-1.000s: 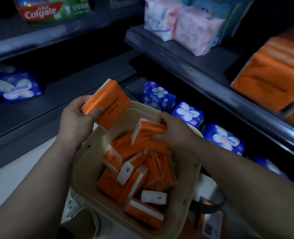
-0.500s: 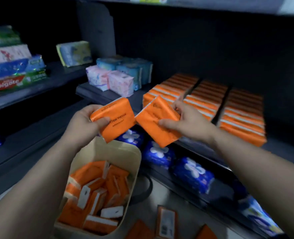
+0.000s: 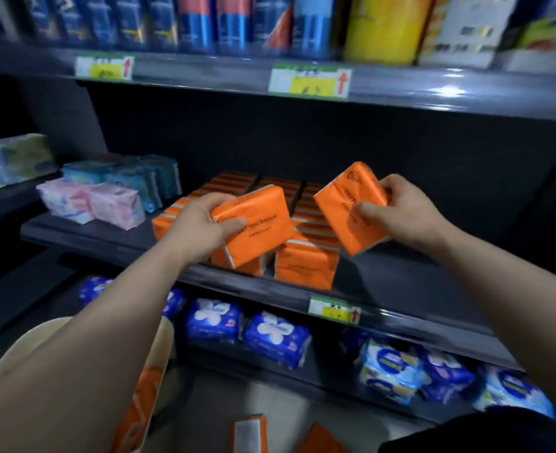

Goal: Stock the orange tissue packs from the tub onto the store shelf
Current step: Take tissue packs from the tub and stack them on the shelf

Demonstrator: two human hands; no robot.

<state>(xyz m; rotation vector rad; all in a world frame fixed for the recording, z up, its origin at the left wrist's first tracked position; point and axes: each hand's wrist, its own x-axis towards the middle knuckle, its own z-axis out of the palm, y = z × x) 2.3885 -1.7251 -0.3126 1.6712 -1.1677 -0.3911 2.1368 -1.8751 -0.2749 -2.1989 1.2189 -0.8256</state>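
Two orange tissue packs are hanging in the air over the middle shelf (image 3: 400,279): the left pack (image 3: 257,228), reading "COTTON TISSUE" across its face, is sitting in the grip of the left hand (image 3: 201,222), thumb pressing on its front, while the right pack (image 3: 351,207), tilted with its print running sideways, is being clutched by the right hand (image 3: 400,210). Just behind and below them, rows of stocked orange packs (image 3: 306,266) are lining the shelf. To the far left, pink packs (image 3: 106,204) and teal packs (image 3: 139,178) are sitting. Price tags (image 3: 309,80) with red arrows are showing on the shelf edge above, their print too blurred to read. Down on the lower shelf, blue floral packs (image 3: 275,336) are lying, and near left the beige tub (image 3: 164,341) is peeking out beside the forearm.
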